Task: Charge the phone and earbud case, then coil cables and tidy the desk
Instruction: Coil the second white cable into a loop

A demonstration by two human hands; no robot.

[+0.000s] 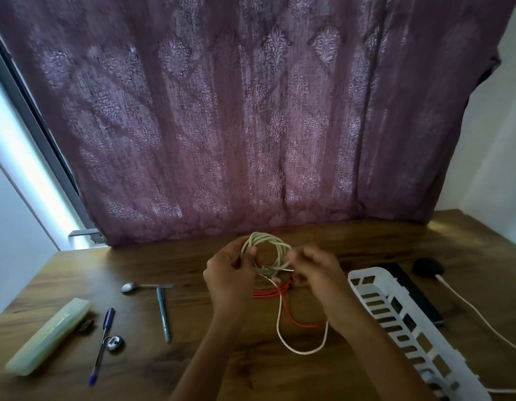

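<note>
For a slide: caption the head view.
Left hand and right hand hold a coiled white cable above a red cable on the desk.

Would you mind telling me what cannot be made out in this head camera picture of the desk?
Right hand: head view, motion-blurred; whether its fingers pinch the white cable coil is unclear.
Red cable: head view, partly hidden beneath the left hand.
Dark flat device: head view, mostly hidden behind the white basket.
White basket: near end cut off by the bottom edge.
Small dark object beside the pale case: too dim to identify.
</note>
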